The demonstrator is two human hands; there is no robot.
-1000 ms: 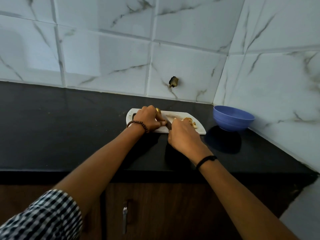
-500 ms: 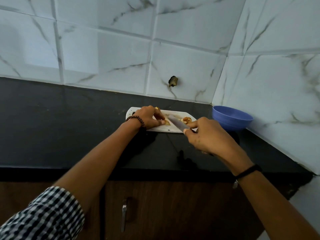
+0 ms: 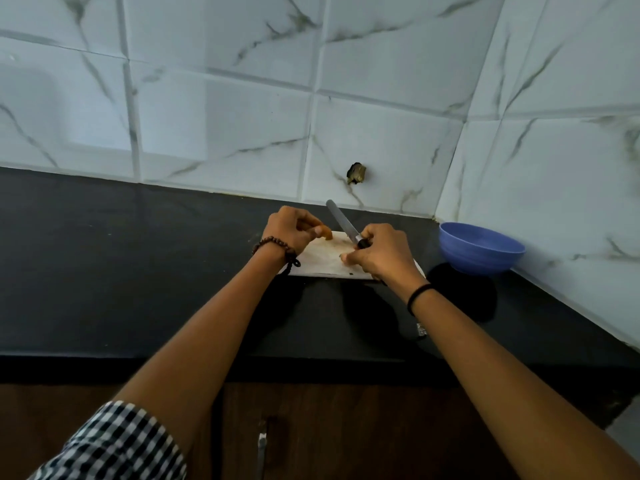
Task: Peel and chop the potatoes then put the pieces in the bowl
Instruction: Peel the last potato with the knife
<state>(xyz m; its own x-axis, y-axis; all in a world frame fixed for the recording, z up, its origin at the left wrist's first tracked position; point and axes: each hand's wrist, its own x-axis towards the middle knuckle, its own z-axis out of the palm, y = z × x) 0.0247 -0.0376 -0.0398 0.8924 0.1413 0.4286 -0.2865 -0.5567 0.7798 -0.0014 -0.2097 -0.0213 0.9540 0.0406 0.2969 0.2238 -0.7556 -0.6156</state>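
Potato piece [image 3: 325, 233] pinched by left hand [image 3: 289, 230] above board [image 3: 322, 259]; right hand [image 3: 379, 252] grips knife [image 3: 341, 220]; blue bowl [image 3: 481, 249] nearby.

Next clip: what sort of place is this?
Probably a home kitchen: a black counter backed by marble-look tiles, wooden cabinets below, and a cutting board where the right hand holds a knife and the left hand a potato piece.

Middle of the frame, on black stone counter [image 3: 138, 271]: flat white chopping board [image 3: 323, 263]. Right of it, apart: round blue plastic bowl [image 3: 481, 251]. Over the board: left hand [image 3: 289, 230] with small potato piece [image 3: 326, 234], right hand [image 3: 381, 254] with long steel knife [image 3: 341, 220].
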